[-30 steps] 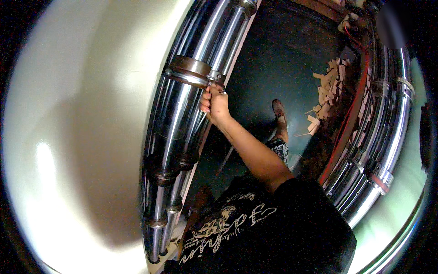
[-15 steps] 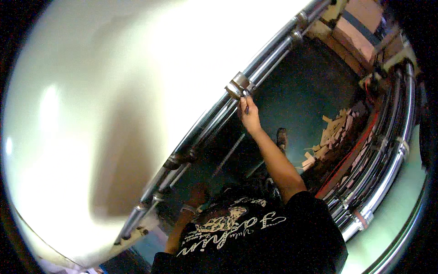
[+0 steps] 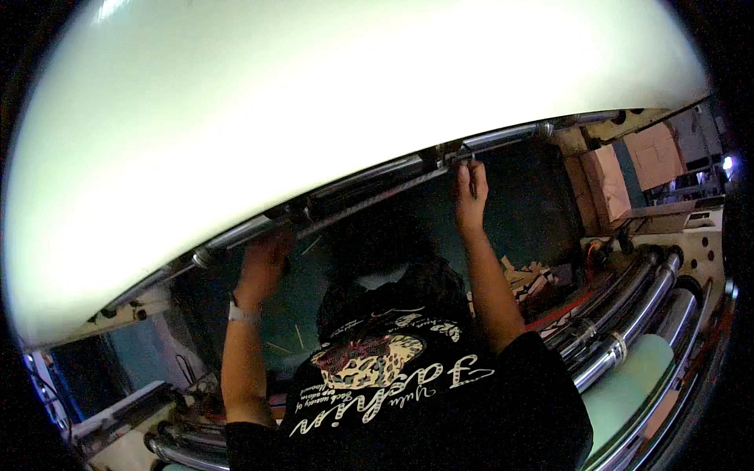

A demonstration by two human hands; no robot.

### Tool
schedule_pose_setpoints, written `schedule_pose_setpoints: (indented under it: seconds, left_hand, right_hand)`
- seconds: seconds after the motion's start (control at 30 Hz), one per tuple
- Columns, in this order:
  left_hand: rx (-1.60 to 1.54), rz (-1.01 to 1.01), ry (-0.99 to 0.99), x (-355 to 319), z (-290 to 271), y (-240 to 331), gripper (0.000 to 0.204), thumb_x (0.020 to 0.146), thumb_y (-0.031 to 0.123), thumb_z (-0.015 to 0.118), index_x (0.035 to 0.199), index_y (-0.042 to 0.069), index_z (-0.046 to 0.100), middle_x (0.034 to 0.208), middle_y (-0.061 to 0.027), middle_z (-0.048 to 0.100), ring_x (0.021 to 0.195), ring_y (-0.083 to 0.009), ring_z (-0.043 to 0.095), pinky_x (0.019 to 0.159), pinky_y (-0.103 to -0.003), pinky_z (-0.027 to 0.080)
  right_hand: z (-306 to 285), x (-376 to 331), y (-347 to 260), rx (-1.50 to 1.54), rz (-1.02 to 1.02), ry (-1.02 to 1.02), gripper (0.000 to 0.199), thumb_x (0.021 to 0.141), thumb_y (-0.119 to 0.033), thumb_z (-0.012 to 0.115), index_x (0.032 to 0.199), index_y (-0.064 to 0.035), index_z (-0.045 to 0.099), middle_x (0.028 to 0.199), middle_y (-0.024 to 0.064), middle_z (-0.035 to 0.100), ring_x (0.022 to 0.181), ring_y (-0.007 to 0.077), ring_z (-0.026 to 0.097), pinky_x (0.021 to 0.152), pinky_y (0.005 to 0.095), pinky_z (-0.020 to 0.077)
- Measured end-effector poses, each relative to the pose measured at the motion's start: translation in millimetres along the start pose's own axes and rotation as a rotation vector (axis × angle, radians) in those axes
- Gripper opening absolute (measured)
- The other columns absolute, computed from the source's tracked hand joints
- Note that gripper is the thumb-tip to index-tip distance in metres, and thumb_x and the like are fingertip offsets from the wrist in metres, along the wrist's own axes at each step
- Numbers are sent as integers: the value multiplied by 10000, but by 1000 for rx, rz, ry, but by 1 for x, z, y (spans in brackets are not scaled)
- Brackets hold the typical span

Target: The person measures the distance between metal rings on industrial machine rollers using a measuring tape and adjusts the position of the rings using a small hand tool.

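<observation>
A big white roller (image 3: 314,118) fills the upper part of the view. Chrome rods (image 3: 369,177) run along its lower edge, with dark clamps on them. My right hand (image 3: 470,196) is raised to a clamp (image 3: 448,153) on the rods, fingers closed around a thin dark tool (image 3: 472,179) that points up at it. My left hand (image 3: 263,263), with a pale wristband, grips the rods further left beside another clamp (image 3: 287,213). My black printed shirt (image 3: 408,392) shows below.
More chrome rollers (image 3: 620,322) curve along the right side. Loose wooden offcuts (image 3: 526,279) lie on the dark green floor (image 3: 526,204) below. Cardboard boxes (image 3: 628,165) stand at the upper right. Machine frame parts (image 3: 118,416) and cables sit at the lower left.
The view has swung so the roller now spans the top. My left hand has come up and taken hold of the rods. My right hand stays at the clamp.
</observation>
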State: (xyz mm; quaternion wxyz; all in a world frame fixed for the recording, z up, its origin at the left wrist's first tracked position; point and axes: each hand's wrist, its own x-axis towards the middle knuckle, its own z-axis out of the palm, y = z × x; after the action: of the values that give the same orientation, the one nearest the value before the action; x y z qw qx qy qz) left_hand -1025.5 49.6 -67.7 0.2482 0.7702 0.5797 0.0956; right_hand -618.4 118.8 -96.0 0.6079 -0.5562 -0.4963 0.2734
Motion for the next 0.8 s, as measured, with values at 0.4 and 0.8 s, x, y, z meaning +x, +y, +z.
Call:
schedule_pose_setpoints:
  seconds: [0.4, 0.8]
  left_hand:
    - [113, 71, 211, 45, -62, 94, 143, 838, 166, 563, 929, 73, 623, 749, -188, 608, 704, -346, 601, 612, -395, 464]
    - [-175, 155, 138, 57, -53, 57, 166, 852, 183, 568, 909, 29, 593, 791, -96, 610, 725, -216, 573, 668, -315, 454]
  right_hand:
    - [2, 42, -1, 47, -28, 81, 120, 875, -165, 580, 823, -79, 515, 643, -45, 446, 540, 37, 384, 476, 196, 319]
    - [-6, 50, 19, 25, -13, 66, 163, 848, -177, 612, 801, -43, 531, 740, 6, 528, 722, 121, 464, 691, 260, 408]
